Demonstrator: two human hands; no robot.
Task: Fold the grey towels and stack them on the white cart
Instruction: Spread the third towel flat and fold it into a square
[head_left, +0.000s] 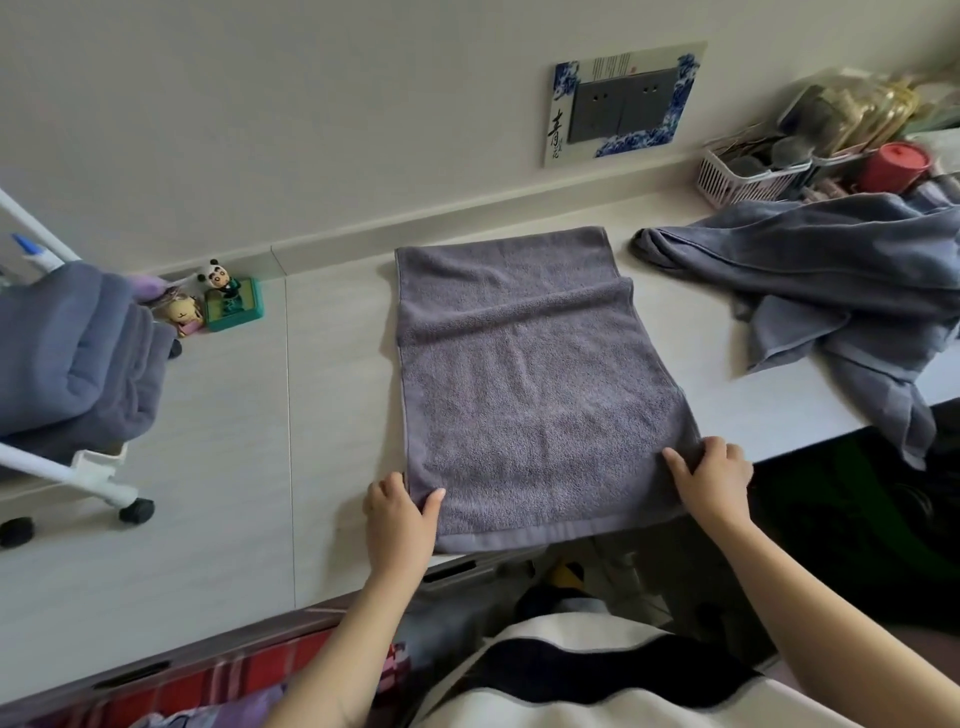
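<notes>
A grey towel (524, 374) lies lengthwise on the pale countertop (218, 457), folded over with a crease across its far part. My left hand (400, 514) pinches its near left corner. My right hand (714, 478) grips its near right corner. A crumpled grey towel (841, 280) lies at the right, partly hanging over the counter's edge. Folded grey towels (72, 353) sit stacked on the white cart (93, 467) at the left.
Small toy figures (218, 301) stand by the wall near the cart. A white basket (748, 171) and a red cup (893, 166) sit at the back right. A grey wall socket with a blue-patterned frame (623, 104) is above the towel.
</notes>
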